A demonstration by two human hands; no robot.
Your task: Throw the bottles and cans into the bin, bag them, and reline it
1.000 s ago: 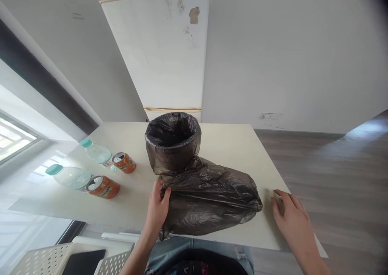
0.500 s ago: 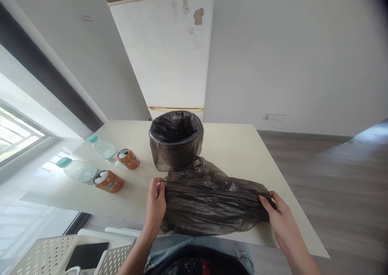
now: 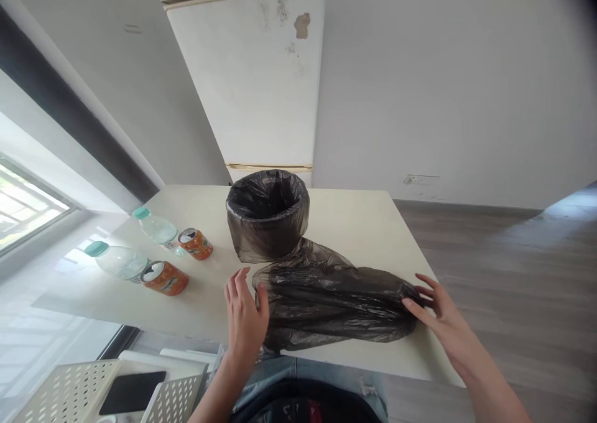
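Note:
A black plastic garbage bag point(image 3: 336, 298) lies crumpled and stretched sideways along the front of the table. My left hand point(image 3: 246, 314) is at the bag's left end, fingers raised and thumb apart, touching or just beside the film. At the right end, my right hand point(image 3: 436, 305) has its fingers spread, with the thumb against the gathered plastic. Behind the loose bag stands a round bin point(image 3: 268, 224), lined with another black bag folded over its rim; the bin's own body shows only darkly through the film.
Two clear bottles with green caps, a front bottle point(image 3: 119, 261) and a rear bottle point(image 3: 158, 229), lie on the left. Two orange cans, a near can point(image 3: 165, 278) and a far can point(image 3: 196, 244), are beside them. A white fridge point(image 3: 252, 81) stands behind the table point(image 3: 359, 224).
Both hands have loosened from the bag's ends and their fingers have spread. The bag has slackened and settled lower on the table. The bin, bottles and cans stay in place.

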